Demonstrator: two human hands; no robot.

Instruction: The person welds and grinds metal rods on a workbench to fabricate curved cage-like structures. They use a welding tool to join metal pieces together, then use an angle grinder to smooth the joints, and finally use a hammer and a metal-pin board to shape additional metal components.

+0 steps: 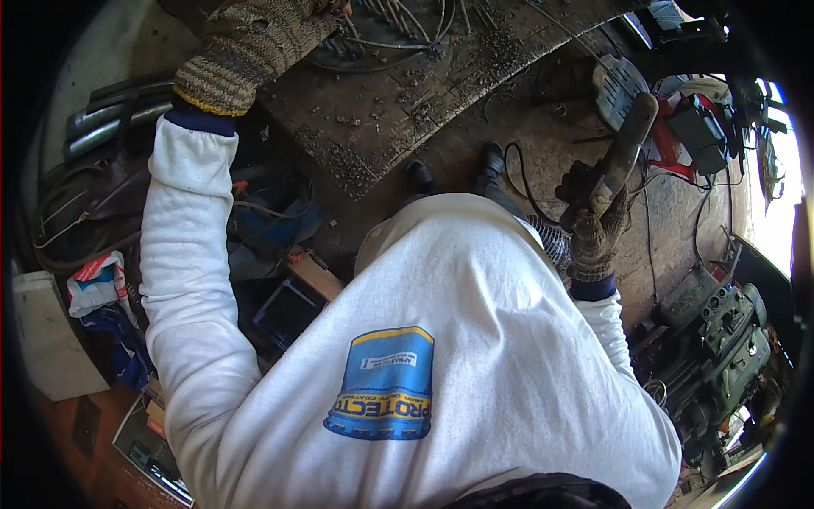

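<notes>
My left hand [267, 47], in a brown knitted work glove, reaches over the metal worktable [348, 140] at the upper left. Its fingers look curled at the top edge, beside bent metal rods [403, 25]; whatever they hold is hidden. My right hand [596, 242], in a matching glove, is low at my right side. It is closed round a long, flat, grey-brown tool [626, 144] with a rounded end pointing up and away. The exact kind of tool cannot be made out.
Dark debris [475, 81] is scattered over the worktable. A slotted grey plate [621, 92] stands beyond the right hand. Cables [517, 170] run across the floor near my shoes. A green-grey machine [729, 339] sits at the right; curved metal pieces [106, 127] lie at the left.
</notes>
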